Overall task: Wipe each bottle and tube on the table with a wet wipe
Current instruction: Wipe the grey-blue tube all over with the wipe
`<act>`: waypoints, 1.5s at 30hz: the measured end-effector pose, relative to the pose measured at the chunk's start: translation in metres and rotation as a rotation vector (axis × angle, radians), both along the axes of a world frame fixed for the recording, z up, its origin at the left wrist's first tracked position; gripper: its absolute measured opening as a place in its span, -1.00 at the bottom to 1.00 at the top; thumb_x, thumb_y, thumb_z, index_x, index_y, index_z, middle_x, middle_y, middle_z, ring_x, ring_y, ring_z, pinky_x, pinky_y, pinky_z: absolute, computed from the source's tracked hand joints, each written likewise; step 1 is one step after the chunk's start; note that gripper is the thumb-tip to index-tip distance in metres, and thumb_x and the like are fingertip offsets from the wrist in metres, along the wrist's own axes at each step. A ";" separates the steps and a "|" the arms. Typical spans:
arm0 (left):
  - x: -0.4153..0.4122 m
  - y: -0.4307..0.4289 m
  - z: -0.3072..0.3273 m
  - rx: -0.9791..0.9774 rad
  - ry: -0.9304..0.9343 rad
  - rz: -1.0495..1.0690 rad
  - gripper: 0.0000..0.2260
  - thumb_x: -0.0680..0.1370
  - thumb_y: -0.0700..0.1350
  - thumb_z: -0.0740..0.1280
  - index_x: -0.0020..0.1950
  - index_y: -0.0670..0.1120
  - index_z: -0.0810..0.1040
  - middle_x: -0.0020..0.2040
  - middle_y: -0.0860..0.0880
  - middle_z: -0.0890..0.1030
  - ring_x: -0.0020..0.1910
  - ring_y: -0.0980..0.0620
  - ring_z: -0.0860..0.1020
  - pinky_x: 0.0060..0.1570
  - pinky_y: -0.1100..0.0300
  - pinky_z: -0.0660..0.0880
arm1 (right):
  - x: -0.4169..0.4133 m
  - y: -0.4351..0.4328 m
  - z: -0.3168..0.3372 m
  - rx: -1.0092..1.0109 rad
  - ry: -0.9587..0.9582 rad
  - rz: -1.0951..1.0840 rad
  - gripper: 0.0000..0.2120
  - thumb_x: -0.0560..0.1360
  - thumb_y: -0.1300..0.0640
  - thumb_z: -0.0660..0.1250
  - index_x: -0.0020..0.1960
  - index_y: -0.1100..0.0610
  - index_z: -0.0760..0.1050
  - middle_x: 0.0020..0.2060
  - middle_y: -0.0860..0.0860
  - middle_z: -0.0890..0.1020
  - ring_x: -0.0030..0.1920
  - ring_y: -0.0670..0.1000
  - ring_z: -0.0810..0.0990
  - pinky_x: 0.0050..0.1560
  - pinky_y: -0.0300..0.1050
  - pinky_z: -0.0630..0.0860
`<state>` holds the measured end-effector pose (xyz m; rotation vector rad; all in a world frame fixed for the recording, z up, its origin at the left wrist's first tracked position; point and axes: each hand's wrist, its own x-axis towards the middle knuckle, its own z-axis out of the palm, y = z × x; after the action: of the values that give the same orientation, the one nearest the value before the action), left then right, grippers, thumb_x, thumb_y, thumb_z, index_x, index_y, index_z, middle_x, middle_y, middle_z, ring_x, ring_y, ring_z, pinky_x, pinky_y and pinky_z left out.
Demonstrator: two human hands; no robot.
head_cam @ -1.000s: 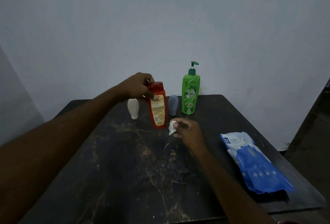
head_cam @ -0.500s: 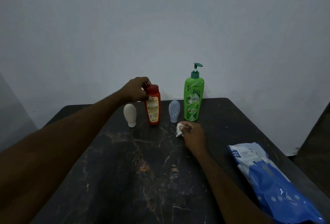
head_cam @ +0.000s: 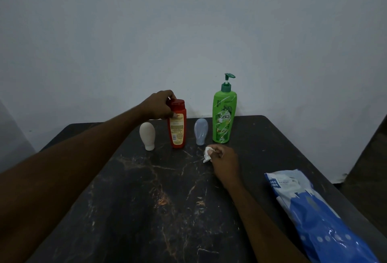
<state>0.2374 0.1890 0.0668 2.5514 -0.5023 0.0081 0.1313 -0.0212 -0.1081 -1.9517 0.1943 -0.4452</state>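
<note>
Four containers stand in a row at the far side of the dark table [head_cam: 146,210]: a white tube [head_cam: 147,136] on its cap, a red bottle [head_cam: 177,126], a pale blue tube [head_cam: 201,131] on its cap, and a tall green pump bottle [head_cam: 224,116]. My left hand [head_cam: 159,105] grips the red bottle near its cap; the bottle stands upright on the table. My right hand [head_cam: 225,161] rests on the table in front of the blue tube and pinches a crumpled white wet wipe [head_cam: 207,154].
A blue and white pack of wet wipes [head_cam: 314,214] lies along the table's right side, near the edge. A plain pale wall rises right behind the bottles. The table's right edge drops to a dark floor.
My left hand has carried the red bottle back and set it upright in the row between the two tubes. My right hand with the wipe has shifted slightly forward.
</note>
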 end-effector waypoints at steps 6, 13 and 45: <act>-0.001 -0.006 0.001 0.036 0.014 -0.017 -0.41 0.47 -0.13 0.55 0.41 -0.06 0.36 0.34 -0.17 0.53 0.14 -0.11 0.56 -0.11 0.20 0.56 | -0.001 0.000 0.000 0.003 -0.019 -0.001 -0.79 0.57 0.11 0.33 0.18 0.06 0.62 0.01 -0.07 0.69 -0.02 -0.17 0.62 0.06 -0.17 0.57; -0.036 -0.044 0.000 0.316 -0.784 -0.281 -0.47 0.49 0.07 0.49 0.39 -0.06 0.46 0.30 -0.13 0.49 0.34 -0.15 0.36 0.26 -0.06 0.44 | 0.001 -0.001 -0.004 0.020 -0.057 0.005 -0.80 0.56 0.11 0.34 0.15 0.06 0.63 -0.04 -0.07 0.70 -0.06 -0.18 0.63 -0.05 -0.27 0.55; -0.092 -0.084 -0.042 0.333 -0.245 -0.041 -0.72 0.51 -0.22 0.46 0.21 -0.16 0.56 0.16 -0.16 0.60 0.11 -0.09 0.59 0.08 0.07 0.60 | -0.030 -0.009 0.017 0.559 -0.163 -0.036 -0.82 0.54 0.29 0.35 -0.08 0.03 0.64 -0.18 0.05 0.71 -0.16 -0.01 0.67 -0.22 -0.21 0.59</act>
<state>0.1453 0.1053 0.0245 2.8820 -0.7001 0.2432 0.1016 -0.0301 -0.0906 -1.3607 0.2221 -0.5085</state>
